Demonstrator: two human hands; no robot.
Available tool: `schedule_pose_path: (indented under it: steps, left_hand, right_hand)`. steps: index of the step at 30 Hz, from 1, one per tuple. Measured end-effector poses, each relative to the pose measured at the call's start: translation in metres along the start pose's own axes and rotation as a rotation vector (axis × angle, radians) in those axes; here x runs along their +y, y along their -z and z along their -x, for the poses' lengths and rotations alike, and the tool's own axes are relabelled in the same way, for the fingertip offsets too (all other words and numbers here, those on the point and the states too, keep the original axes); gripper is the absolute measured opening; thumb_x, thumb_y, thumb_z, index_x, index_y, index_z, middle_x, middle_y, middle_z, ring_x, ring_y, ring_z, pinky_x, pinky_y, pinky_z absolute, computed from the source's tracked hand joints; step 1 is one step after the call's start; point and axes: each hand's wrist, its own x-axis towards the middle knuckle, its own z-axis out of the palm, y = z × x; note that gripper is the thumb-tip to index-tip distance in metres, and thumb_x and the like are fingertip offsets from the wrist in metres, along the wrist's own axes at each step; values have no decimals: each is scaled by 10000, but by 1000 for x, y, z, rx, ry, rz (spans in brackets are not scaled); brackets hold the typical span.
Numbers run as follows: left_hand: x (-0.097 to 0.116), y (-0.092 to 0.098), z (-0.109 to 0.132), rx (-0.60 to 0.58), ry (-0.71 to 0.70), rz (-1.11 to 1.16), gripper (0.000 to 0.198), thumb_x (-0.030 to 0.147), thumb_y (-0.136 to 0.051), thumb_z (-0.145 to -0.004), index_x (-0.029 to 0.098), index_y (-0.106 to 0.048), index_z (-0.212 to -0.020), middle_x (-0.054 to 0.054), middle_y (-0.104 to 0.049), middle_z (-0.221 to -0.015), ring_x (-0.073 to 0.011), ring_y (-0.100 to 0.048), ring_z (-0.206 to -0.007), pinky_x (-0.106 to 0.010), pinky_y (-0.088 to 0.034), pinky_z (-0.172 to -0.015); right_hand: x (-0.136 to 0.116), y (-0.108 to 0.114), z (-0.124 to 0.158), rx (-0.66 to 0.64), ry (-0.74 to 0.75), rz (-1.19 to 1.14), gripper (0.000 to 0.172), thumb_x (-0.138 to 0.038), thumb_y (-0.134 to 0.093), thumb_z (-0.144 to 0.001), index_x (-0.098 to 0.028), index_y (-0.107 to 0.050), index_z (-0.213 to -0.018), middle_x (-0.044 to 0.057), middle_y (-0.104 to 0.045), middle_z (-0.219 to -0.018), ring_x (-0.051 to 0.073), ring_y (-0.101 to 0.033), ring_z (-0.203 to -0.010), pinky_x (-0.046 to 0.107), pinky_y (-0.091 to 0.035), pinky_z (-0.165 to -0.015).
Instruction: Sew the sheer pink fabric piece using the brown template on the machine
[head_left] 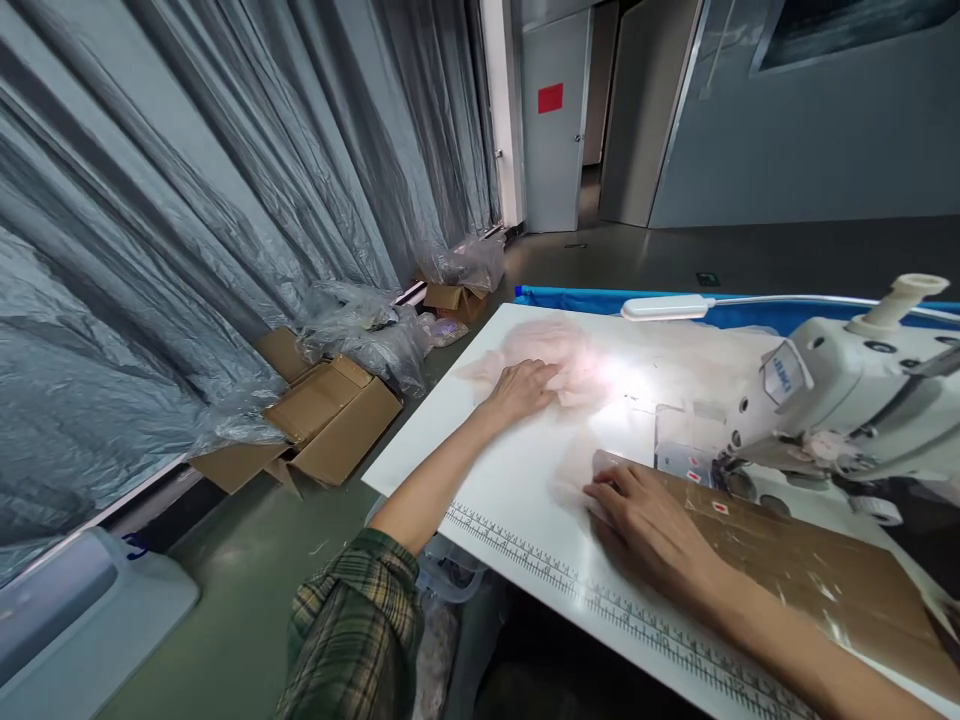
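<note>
A thin, sheer pale-pink fabric (551,345) lies bunched on the white sewing table (480,460). My left hand (525,388) rests on its near side, fingers bent and closed on the cloth, tips partly lost in the folds. Closer to me, my right hand (637,510) has its fingers closed at the fabric's lower edge, beside the brown taped cardboard (817,570). Its thumb is mostly hidden. To the right of both hands stands a white sewing machine (847,400), its lamp glaring on the tabletop.
A printed ruler (555,575) runs along the table's front edge. A white bar-shaped device (664,308) with a cable lies at the back edge by blue cloth (570,298). Open cardboard boxes (337,410) and plastic bags stand on the floor by the grey curtain (225,180).
</note>
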Motion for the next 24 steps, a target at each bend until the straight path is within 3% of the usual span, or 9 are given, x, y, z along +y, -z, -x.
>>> schedule_pose_path:
  steps: [3,6,10,13,16,20,24]
  left_hand:
    - [-2,5,-1,69,18,11,475,190,-546,-879,205,-502,-1352,-92,-624,-1204,-259,-572,-1138,-363,-512,-864]
    - [-5,9,0,107,19,18,486,162,-559,-860,197,-512,-1343,-95,-644,-1165,-256,-580,-1124,-365,-502,-889]
    - [-9,15,6,110,-15,30,500,193,-572,-860,200,-500,-1355,-88,-632,-1215,-253,-572,-1145,-386,-473,-953]
    - [-10,21,14,70,-69,99,549,334,-641,-841,214,-498,-1357,-83,-538,-1376,-271,-502,-1255,-443,-395,-1066]
    - [-8,26,19,57,-65,259,585,525,-652,-822,198,-557,-1298,-87,-536,-1385,-287,-487,-1279,-470,-373,-1094]
    - [-1,23,11,195,57,435,376,437,-481,-954,167,-642,-1162,-79,-647,-1218,-211,-600,-1135,-356,-481,-982]
    - [6,13,-4,203,73,333,288,388,-595,-896,170,-685,-1062,-66,-684,-1107,-217,-638,-1028,-341,-510,-881]
  right_hand:
    - [5,-7,-48,-59,-72,52,110,-153,-536,-849,-147,-644,-869,129,-617,-906,256,-549,-811,380,-475,-714]
    - [6,-12,-97,-71,-159,83,152,-190,-525,-892,-108,-647,-854,167,-624,-899,281,-562,-872,401,-469,-789]
    - [1,-15,-126,-71,-137,49,270,-252,-535,-923,-44,-595,-1082,207,-614,-1080,283,-559,-974,395,-455,-889]
    - [-11,-11,-105,-90,-108,14,263,-254,-572,-902,-46,-595,-1060,211,-601,-1103,301,-541,-1014,414,-461,-899]
    - [-21,1,-62,-95,-52,-42,121,-204,-567,-885,-93,-610,-907,199,-594,-1083,308,-540,-1001,439,-483,-873]
    - [-24,20,-6,12,-10,-123,141,-176,-507,-905,-136,-615,-986,181,-570,-1149,314,-540,-1054,498,-508,-865]
    - [-9,33,40,94,-112,-115,239,-200,-438,-951,-175,-618,-1106,162,-564,-1201,297,-560,-1093,502,-524,-892]
